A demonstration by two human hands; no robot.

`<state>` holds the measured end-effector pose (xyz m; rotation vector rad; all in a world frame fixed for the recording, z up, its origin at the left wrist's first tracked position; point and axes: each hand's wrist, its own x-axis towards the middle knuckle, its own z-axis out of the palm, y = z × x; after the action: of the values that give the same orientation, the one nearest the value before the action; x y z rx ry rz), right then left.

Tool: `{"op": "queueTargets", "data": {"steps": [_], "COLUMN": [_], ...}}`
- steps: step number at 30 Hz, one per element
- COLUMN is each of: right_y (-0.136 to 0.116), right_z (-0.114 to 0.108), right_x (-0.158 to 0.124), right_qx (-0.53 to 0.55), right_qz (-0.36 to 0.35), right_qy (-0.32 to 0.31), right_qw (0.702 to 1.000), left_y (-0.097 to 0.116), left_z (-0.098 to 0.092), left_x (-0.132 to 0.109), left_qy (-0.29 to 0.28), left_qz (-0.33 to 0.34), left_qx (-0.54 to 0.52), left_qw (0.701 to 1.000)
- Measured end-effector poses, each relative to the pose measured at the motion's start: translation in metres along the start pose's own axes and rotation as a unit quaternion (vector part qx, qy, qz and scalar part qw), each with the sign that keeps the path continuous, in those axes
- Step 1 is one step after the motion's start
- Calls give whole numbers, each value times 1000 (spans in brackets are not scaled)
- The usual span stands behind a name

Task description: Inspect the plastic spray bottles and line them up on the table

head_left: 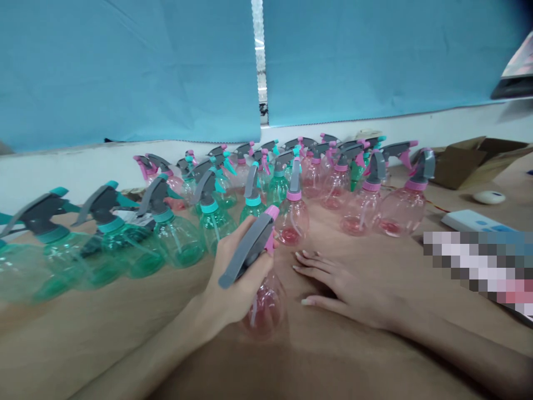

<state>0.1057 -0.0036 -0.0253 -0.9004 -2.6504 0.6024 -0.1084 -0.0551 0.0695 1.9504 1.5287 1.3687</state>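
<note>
My left hand (233,278) is wrapped round the neck of a pink spray bottle (266,311) with a grey trigger head (250,244), holding it upright on the brown table (353,344). My right hand (345,283) lies flat on the table just right of that bottle, fingers stretched out and empty. Right behind both hands stand many more spray bottles: green ones (179,239) to the left, pink ones (400,208) to the right.
A blue cloth (125,66) hangs on the wall behind the table. At the right are an open cardboard box (470,161), a small white round object (489,197) and a white flat device (474,221).
</note>
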Motion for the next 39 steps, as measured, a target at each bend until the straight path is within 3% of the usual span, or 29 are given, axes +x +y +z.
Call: {"op": "queueTargets", "data": {"steps": [3,39], "right_y": [-1,-3], "right_z": [-1,-2], "right_x": [1,1], "right_qx": [-13,-10], "right_qz": [4,11], "right_qy": [-7,-13], "right_qw": [1000,1000], "left_y": [-4,-8], "left_z": [1,5], "left_x": [-1,-2], "left_qy": [-32,-30], "left_qz": [-6,-8], "left_qx": [-8,-12], "left_qw": [999,999]}}
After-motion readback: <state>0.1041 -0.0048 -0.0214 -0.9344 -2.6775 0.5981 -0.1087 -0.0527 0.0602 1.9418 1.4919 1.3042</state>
